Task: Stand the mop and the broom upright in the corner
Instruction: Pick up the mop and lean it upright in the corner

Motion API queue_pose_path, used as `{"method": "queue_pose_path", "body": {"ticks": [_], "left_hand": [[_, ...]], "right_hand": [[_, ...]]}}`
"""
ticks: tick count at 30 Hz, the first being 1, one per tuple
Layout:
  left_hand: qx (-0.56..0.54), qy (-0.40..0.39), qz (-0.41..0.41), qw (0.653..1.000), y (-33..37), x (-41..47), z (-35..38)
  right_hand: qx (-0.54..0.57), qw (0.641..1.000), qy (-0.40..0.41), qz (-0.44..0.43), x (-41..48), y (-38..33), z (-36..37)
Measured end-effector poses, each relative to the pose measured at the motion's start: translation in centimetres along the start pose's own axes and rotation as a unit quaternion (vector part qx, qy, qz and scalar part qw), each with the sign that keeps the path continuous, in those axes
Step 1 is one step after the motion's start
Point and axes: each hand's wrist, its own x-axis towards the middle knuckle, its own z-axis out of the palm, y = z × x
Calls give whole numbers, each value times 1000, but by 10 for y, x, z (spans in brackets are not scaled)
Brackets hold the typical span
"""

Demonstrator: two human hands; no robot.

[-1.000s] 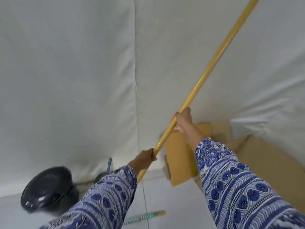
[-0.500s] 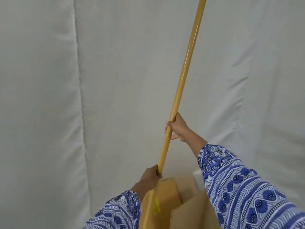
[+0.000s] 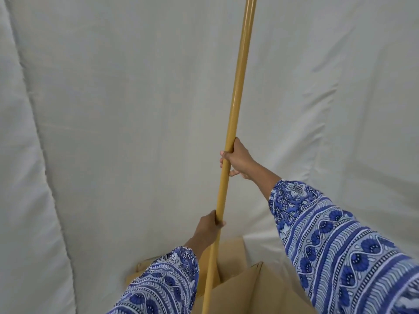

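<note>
Item 1: yellow handle (image 3: 235,105), long, glossy, nearly upright with its top leaning slightly right; it runs off the upper edge and the lower edge, so I cannot tell whether it belongs to the mop or the broom.

Item 2: my right hand (image 3: 238,160), fingers wrapped round the handle at mid-height.

Item 3: my left hand (image 3: 207,227), lower down, curled round the same handle.

Item 4: blue patterned sleeves (image 3: 340,243), both arms.

Item 5: cardboard box (image 3: 249,291), open, just behind the handle's lower part.

Item 6: white fabric backdrop (image 3: 113,109), creased, behind everything.
</note>
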Motion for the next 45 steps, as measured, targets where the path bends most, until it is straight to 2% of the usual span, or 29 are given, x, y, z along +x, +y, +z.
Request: {"method": "queue_pose_path", "body": {"ticks": [6, 12, 20, 28, 35, 45], "left_hand": [[-17, -5, -16, 1000, -11, 70, 55], [-37, 6, -67, 997, -26, 124, 105], [-15, 33, -95, 995, -27, 184, 139], [-20, 96, -109, 989, -9, 227, 127], [-22, 138, -179, 974, -39, 223, 140], [-20, 127, -195, 972, -27, 247, 133]], "right_hand": [[-15, 1000, -3, 17, 63, 65, -23], [-47, 999, -22, 15, 119, 127, -32], [-54, 997, -60, 7, 198, 184, -51], [-89, 990, -101, -43, 253, 162, -60], [-119, 980, -149, -59, 250, 193, -29], [-75, 978, -193, -24, 283, 181, -41]]}}
